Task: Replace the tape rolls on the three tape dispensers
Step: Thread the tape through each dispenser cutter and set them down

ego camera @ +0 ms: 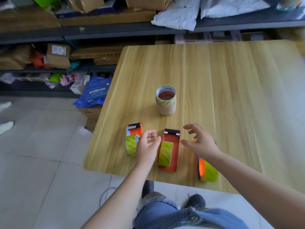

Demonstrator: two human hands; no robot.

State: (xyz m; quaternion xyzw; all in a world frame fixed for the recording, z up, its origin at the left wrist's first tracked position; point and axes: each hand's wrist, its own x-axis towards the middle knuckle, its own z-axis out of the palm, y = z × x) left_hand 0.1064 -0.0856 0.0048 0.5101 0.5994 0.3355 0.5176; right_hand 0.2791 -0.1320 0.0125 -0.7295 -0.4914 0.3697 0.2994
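Note:
Three orange tape dispensers lie near the front edge of the wooden table (214, 76), each carrying a green-yellow tape roll. The left dispenser (132, 139) is partly covered by my left hand (147, 147), whose fingers are loosely curled and hold nothing. The middle dispenser (169, 149) lies between my two hands. My right hand (199, 141) hovers with spread fingers just right of it, empty. The right dispenser (208, 171) lies under my right forearm, partly hidden. Behind them stands a stack of tape rolls (166, 100), a green-striped one on top of brown cardboard cores.
Dark shelves (92, 33) with cardboard boxes, white bags and cloth line the back and left. A blue plastic bag (94, 91) lies on a box beside the table's left edge. Grey tiled floor (41, 154) stretches to the left. My legs and shoes show below.

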